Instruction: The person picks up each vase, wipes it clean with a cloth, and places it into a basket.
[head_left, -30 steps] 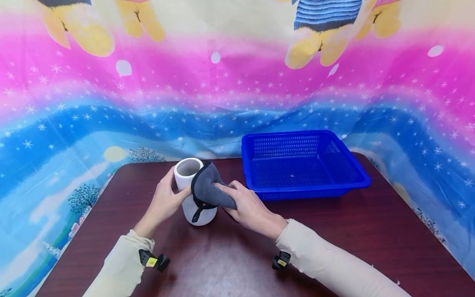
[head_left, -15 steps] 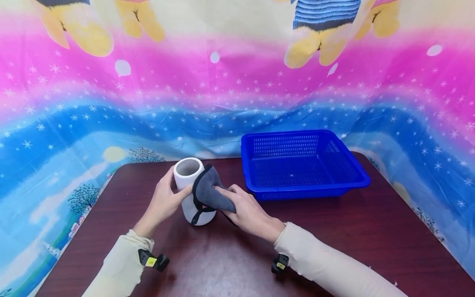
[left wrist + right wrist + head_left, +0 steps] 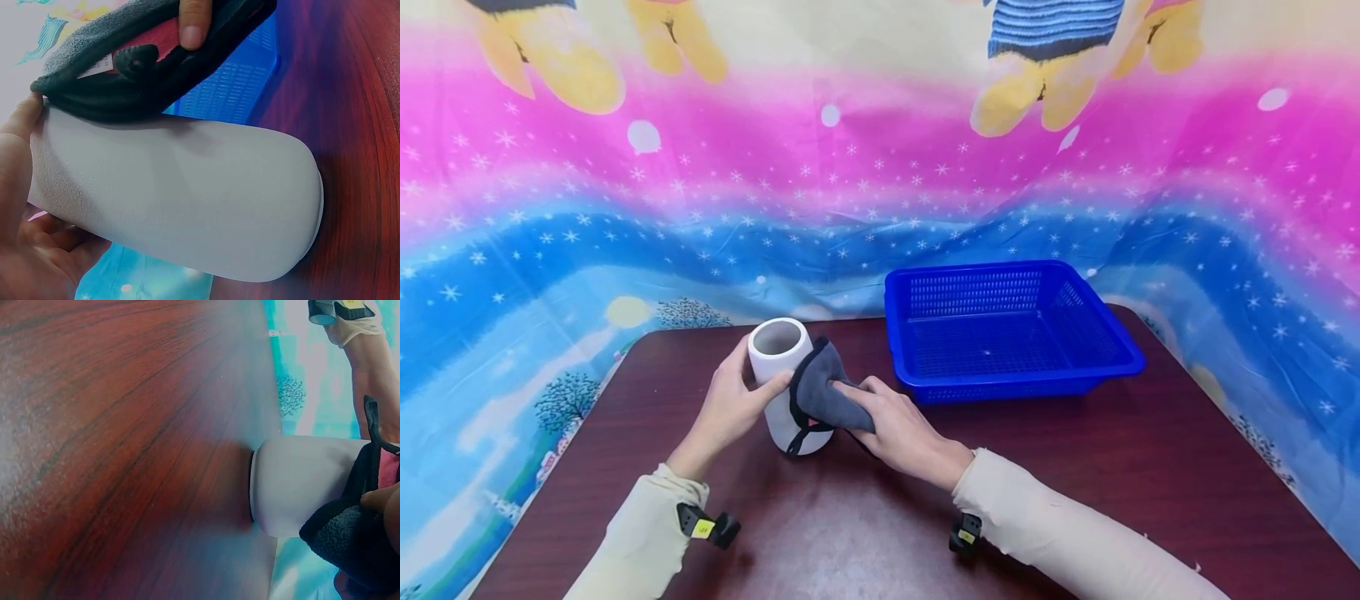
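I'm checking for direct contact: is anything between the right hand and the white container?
Yes: the gray cloth, gripped in the right hand, lies between that hand and the side of the white container. Nothing else visible stands between them; the blue basket is off to the right.

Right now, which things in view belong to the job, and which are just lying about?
In the job:
white container, held by the left hand
grey black-edged cloth, gripped by the right hand

Apparently just around:
blue basket, untouched
patterned backdrop
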{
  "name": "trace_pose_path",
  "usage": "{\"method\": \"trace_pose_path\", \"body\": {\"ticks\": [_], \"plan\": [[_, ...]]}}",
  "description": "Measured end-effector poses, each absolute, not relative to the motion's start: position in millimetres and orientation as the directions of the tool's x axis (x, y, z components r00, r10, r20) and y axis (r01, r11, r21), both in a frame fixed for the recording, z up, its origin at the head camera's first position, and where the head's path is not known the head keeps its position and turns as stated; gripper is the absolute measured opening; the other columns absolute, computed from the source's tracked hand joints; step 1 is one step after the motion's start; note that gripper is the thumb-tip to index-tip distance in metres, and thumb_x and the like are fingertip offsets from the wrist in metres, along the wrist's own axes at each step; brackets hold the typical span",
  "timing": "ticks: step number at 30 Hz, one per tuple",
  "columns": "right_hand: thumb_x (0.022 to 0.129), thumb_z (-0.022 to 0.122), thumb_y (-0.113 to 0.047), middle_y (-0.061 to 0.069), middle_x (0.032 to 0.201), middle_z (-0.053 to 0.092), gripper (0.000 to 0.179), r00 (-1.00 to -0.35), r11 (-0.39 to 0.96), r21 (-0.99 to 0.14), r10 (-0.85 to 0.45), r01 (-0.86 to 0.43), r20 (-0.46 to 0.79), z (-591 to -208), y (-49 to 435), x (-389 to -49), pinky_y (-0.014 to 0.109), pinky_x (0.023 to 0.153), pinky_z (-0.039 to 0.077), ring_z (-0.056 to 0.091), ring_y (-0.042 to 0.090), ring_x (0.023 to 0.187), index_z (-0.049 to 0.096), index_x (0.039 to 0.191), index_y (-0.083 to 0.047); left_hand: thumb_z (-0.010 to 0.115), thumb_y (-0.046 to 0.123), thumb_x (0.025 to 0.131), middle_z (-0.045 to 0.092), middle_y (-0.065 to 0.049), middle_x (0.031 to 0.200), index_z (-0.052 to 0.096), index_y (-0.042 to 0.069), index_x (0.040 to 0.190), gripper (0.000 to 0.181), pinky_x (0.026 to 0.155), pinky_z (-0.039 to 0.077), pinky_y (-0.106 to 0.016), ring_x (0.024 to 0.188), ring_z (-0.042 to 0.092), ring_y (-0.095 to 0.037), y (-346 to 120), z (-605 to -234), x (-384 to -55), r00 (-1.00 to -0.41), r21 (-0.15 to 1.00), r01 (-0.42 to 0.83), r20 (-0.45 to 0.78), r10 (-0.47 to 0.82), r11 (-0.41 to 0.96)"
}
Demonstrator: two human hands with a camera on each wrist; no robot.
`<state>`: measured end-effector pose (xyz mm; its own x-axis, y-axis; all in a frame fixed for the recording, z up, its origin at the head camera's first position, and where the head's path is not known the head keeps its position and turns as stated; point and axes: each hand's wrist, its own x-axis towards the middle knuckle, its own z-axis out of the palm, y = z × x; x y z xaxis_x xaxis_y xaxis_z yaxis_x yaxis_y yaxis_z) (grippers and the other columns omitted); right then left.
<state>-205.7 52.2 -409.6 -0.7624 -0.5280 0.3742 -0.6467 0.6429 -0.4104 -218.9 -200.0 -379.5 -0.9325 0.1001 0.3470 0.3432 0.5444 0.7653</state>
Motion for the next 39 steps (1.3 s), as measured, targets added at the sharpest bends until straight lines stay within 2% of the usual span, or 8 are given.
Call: {"method": "trace_pose_path", "body": {"ticks": [12,25,32,39], "plan": [[0.097,0.069,-0.023,-0.002,0.093,0.055,0.053,-0.795,0.665,-0.44,-0.546,-0.603,0.265,-416,56,-203,0.024,0.063,0.046,0.053,0.011,0.078,0.053,0.146,-0.033,0.075,0.028,0.091,0.062,-0.014,0.132,0.046,0.011,0.148,0.065,0.095,0.053,-0.052,0.114,0.062,-0.03,-200,-379,-218,-0.927,0.755,0.351,0.363,0.092,0.555],[0.097,0.069,-0.026,-0.002,0.092,0.055,0.051,-0.789,0.678,-0.413,-0.574,-0.608,0.221,-421,61,-201,0.024,0.059,0.044,0.053,0.011,0.074,0.054,0.145,-0.034,0.075,0.029,0.091,0.062,-0.014,0.133,0.046,0.012,0.148,0.066,0.095,0.053,-0.052,0.114,0.062,-0.029,-199,-380,-217,-0.928,0.755,0.346,0.362,0.087,0.557],[0.094,0.072,-0.024,-0.001,0.093,0.057,0.056,-0.777,0.69,-0.371,-0.604,-0.621,0.177,-427,64,-200,0.026,0.06,0.048,0.057,0.012,0.076,0.054,0.146,-0.032,0.075,0.033,0.092,0.059,-0.014,0.137,0.042,0.012,0.151,0.07,0.095,0.054,-0.057,0.118,0.061,-0.032,-198,-381,-215,-0.935,0.764,0.334,0.341,0.094,0.551],[0.092,0.074,-0.023,-0.002,0.092,0.057,0.058,-0.784,0.704,-0.366,-0.604,-0.608,0.142,-427,65,-201,0.026,0.059,0.047,0.056,0.012,0.077,0.054,0.146,-0.035,0.075,0.035,0.091,0.058,-0.014,0.139,0.041,0.014,0.151,0.072,0.097,0.053,-0.058,0.121,0.06,-0.032,-198,-381,-216,-0.94,0.765,0.318,0.33,0.083,0.56]]}}
